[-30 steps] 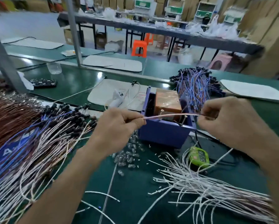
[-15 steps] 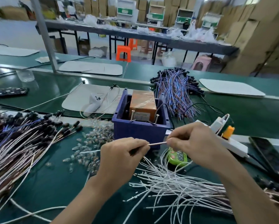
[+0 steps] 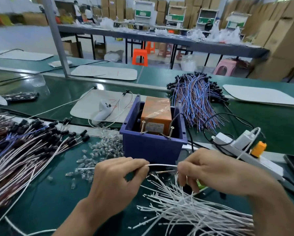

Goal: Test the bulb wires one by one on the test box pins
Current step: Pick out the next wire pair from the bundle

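We pinch one white bulb wire (image 3: pixel 161 165) between left grip (image 3: pixel 115 181) and right grip (image 3: pixel 210 172), long axis sideways, just in front of the test box (image 3: pixel 153 147). Its pins (image 3: pixel 171 132) stand beyond the wire, both grips about equally near.

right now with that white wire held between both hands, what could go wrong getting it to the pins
The white wire, pinched between the left hand and right hand, sits below the rim of the blue bin; lifting it toward the pins may snag the wall. Loose bulbs by the left hand could be swept aside or crushed. The pile of white wires under the right hand might tangle in.
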Tool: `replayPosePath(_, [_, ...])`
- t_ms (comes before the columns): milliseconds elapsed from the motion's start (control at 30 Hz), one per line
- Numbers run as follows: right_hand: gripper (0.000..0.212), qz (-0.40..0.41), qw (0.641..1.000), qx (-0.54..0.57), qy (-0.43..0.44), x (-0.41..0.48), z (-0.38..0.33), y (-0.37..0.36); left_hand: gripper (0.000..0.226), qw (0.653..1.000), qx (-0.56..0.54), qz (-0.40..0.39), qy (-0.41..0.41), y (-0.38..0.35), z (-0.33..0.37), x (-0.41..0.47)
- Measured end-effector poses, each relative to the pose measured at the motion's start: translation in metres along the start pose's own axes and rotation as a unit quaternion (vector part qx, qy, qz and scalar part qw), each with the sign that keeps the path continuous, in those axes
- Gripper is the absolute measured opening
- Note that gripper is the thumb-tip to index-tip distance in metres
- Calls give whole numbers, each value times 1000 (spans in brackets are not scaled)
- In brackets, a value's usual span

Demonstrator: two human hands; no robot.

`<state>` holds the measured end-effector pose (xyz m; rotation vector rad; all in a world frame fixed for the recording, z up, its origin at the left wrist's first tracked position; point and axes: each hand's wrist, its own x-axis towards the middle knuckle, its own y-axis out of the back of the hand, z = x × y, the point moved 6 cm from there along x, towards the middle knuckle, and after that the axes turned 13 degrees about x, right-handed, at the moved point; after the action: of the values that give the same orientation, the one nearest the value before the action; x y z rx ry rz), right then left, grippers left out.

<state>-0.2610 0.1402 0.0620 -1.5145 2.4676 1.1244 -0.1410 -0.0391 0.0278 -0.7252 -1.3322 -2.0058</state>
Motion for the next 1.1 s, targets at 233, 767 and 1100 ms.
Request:
replayPosePath(233, [27, 12, 999, -29, 3, -11, 8, 21, 19, 999, 34, -1, -7, -1, 0, -3])
replayPosePath(767, [10, 76, 997, 0, 27, -5, -6, 14, 23, 994, 102, -49, 6, -12, 3, -5])
replayPosePath(1100, [35, 134, 991, 10, -21, -12, 0, 15, 19, 982, 151, -54, -98, -10, 21, -5])
